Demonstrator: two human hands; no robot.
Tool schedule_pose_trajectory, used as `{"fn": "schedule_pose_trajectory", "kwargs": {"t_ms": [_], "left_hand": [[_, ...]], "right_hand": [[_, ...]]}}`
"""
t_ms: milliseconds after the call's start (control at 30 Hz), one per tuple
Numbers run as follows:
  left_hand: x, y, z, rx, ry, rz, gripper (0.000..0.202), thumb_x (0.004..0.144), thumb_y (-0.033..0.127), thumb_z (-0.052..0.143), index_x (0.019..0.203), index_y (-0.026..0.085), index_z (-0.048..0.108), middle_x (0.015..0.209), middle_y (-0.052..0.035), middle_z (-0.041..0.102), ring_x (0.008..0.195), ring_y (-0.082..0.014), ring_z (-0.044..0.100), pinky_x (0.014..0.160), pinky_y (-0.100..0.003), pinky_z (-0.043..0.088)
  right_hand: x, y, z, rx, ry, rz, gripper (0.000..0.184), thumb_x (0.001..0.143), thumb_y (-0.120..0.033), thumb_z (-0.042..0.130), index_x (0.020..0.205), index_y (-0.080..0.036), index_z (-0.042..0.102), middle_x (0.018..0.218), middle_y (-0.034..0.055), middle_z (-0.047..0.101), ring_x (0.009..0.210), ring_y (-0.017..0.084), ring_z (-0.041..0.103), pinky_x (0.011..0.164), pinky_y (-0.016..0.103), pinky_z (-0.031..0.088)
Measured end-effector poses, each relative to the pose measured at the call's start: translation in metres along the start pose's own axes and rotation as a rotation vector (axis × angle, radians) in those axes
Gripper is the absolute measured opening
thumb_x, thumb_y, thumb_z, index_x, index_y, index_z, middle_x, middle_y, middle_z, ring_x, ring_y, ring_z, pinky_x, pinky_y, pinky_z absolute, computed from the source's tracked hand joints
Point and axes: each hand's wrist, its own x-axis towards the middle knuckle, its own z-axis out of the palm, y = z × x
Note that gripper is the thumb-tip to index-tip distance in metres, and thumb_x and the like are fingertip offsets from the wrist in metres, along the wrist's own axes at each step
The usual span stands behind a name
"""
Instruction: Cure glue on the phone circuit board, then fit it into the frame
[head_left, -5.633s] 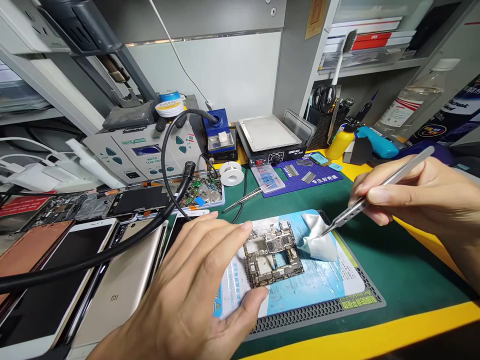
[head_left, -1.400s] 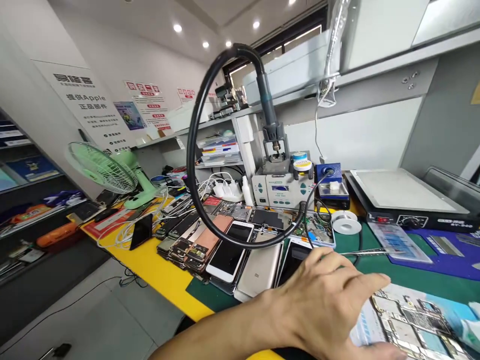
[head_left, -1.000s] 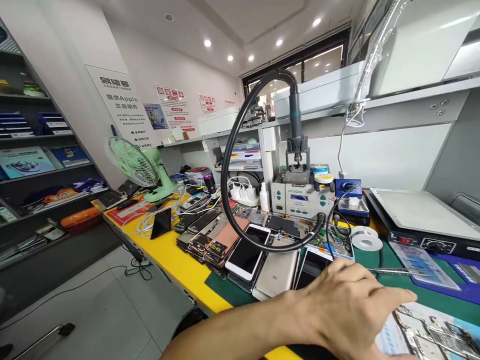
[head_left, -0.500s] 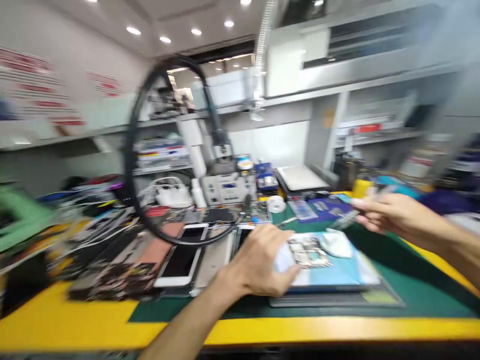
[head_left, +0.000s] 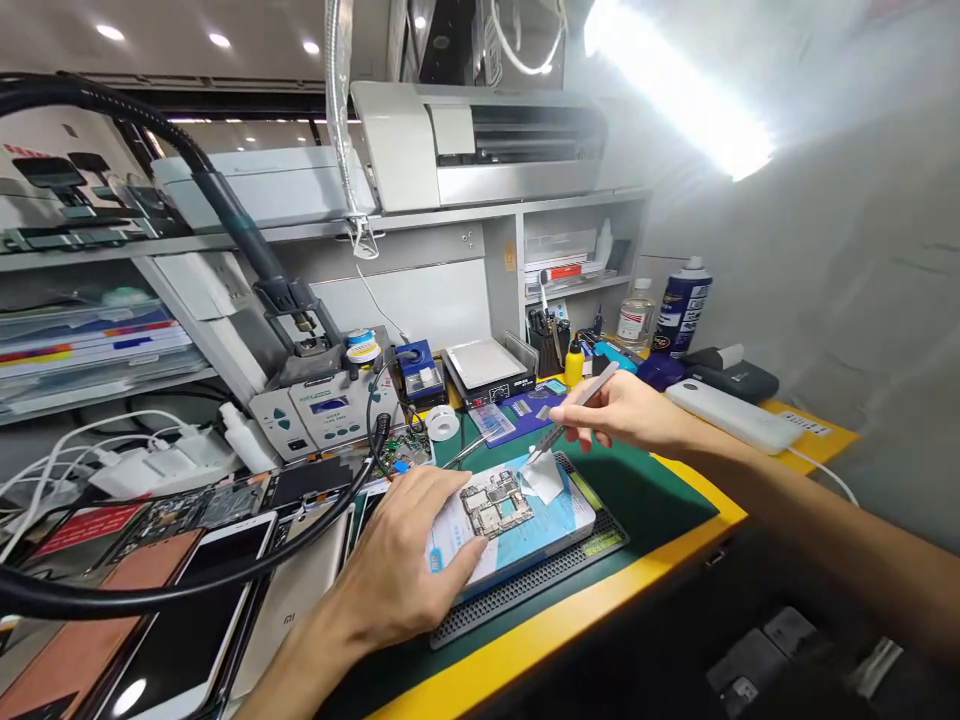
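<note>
My left hand (head_left: 405, 555) lies on the left part of a blue-and-white box (head_left: 559, 535), thumb and fingers apart. Its fingertips are close beside a phone circuit board (head_left: 496, 503) on the box top; whether they touch the board is unclear. My right hand (head_left: 619, 408) is closed on grey tweezers (head_left: 581, 405), which slant down to the left. Their tips are at a crumpled white wipe (head_left: 545, 480) just right of the board.
A black cable (head_left: 300, 550) loops across the left, over several phones (head_left: 191, 600). Behind stand a rework station (head_left: 330, 405), a tape roll (head_left: 442, 423) and a yellow bottle (head_left: 574, 364). A white phone (head_left: 731, 415) lies right. A bright lamp (head_left: 675, 85) hangs above.
The view has swung right and sharpened. My right hand has brought the tweezers to the wipe, whose shape now looks more peaked. The left hand stays beside the board.
</note>
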Motion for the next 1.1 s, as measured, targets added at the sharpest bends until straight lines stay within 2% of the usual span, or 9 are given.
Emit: {"fn": "schedule_pose_trajectory", "kwargs": {"t_ms": [100,200,333,500,600,733,833,900,1100], "left_hand": [[0.011,0.004,-0.004,-0.028,0.016,-0.047,0.034,0.091,0.036,0.059,0.121,0.020,0.059,0.120,-0.0084,0.063,0.116,-0.0248,0.055,0.104,-0.044,0.044],[0.032,0.011,-0.007,-0.048,0.000,-0.135,0.030,0.092,0.041,0.058,0.114,0.020,0.063,0.114,-0.0074,0.066,0.111,-0.0240,0.058,0.100,-0.044,0.047],[0.068,0.022,-0.002,-0.072,-0.128,-0.256,0.037,0.091,0.048,0.063,0.112,0.018,0.064,0.111,-0.0067,0.067,0.101,-0.0218,0.064,0.092,-0.045,0.053],[0.096,0.027,0.011,-0.080,-0.293,-0.327,0.030,0.095,0.042,0.060,0.106,0.014,0.066,0.103,-0.0048,0.069,0.088,-0.0183,0.067,0.079,-0.037,0.057],[0.101,0.022,0.008,-0.069,-0.329,-0.350,0.030,0.095,0.041,0.060,0.108,0.014,0.066,0.105,-0.0049,0.069,0.089,-0.0186,0.067,0.078,-0.036,0.058],[0.114,0.005,-0.016,0.004,-0.272,-0.414,0.032,0.094,0.041,0.061,0.112,0.014,0.065,0.112,-0.0056,0.067,0.096,-0.0216,0.067,0.082,-0.039,0.058],[0.126,-0.008,-0.037,0.064,-0.224,-0.454,0.033,0.094,0.040,0.062,0.115,0.014,0.064,0.116,-0.0066,0.066,0.100,-0.0229,0.066,0.084,-0.040,0.057],[0.133,-0.015,-0.044,0.091,-0.227,-0.461,0.033,0.094,0.040,0.063,0.116,0.015,0.064,0.119,-0.0069,0.065,0.102,-0.0235,0.065,0.085,-0.041,0.057],[0.140,-0.026,-0.027,0.073,-0.419,-0.430,0.035,0.094,0.039,0.063,0.119,0.015,0.063,0.120,-0.0070,0.065,0.102,-0.0241,0.065,0.085,-0.041,0.058]], "right_hand": [[0.000,-0.007,-0.004,0.015,0.032,-0.032,0.034,0.077,-0.046,0.078,0.069,-0.014,0.072,0.065,0.0036,0.071,0.052,0.012,0.060,0.044,0.022,0.040],[0.003,-0.011,-0.007,0.044,0.053,-0.049,0.037,0.076,-0.047,0.078,0.061,-0.015,0.068,0.062,0.0034,0.069,0.052,0.013,0.061,0.045,0.022,0.041],[0.006,-0.012,-0.003,0.082,0.055,-0.069,0.043,0.076,-0.049,0.078,0.052,-0.016,0.061,0.060,0.0036,0.068,0.054,0.014,0.063,0.047,0.024,0.042],[0.007,-0.007,-0.001,0.137,0.082,-0.071,0.043,0.074,-0.050,0.079,0.054,-0.016,0.062,0.057,0.0032,0.066,0.054,0.015,0.064,0.049,0.025,0.044],[0.009,-0.001,-0.009,0.185,0.137,-0.052,0.043,0.073,-0.054,0.079,0.062,-0.015,0.064,0.062,0.0043,0.068,0.053,0.014,0.062,0.045,0.023,0.042],[0.010,0.005,-0.024,0.205,0.227,-0.022,0.045,0.073,-0.057,0.078,0.074,-0.014,0.066,0.069,0.0057,0.070,0.055,0.013,0.062,0.043,0.021,0.040],[0.007,0.007,-0.032,0.151,0.248,-0.004,0.044,0.072,-0.056,0.080,0.072,-0.013,0.067,0.068,0.0067,0.069,0.056,0.014,0.062,0.043,0.021,0.040],[0.003,0.008,-0.034,0.109,0.254,0.011,0.043,0.072,-0.054,0.080,0.069,-0.013,0.068,0.067,0.0070,0.069,0.056,0.014,0.062,0.044,0.022,0.041],[-0.007,0.012,-0.034,0.052,0.260,0.066,0.041,0.070,-0.052,0.082,0.067,-0.013,0.069,0.067,0.0072,0.069,0.055,0.014,0.060,0.043,0.022,0.041]]}}
